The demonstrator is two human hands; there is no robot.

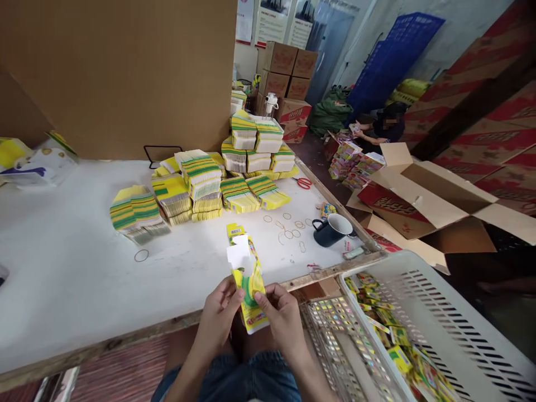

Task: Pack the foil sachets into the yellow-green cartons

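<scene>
Between both hands, at the table's front edge, is a yellow and green printed carton [250, 287], its white flaps standing up at the far end. My left hand [221, 304] pinches its left side, thumb on top. On the other side, my right hand [278, 307] grips it with the thumb pressed on the printed face. Just beyond lies another yellow carton piece [234, 230] with a barcode, partly overlapped by the held one. Stacks of flat yellow-green cartons [201, 173] stand farther back on the white table [84, 268].
A dark mug [329, 231], rubber bands [288, 234] and red scissors [304, 183] lie on the right. A white plastic crate [419, 290] holds small yellow packs beside a metal rack [343, 335]. Open cardboard boxes [419, 195] and a seated person [383, 125] are beyond.
</scene>
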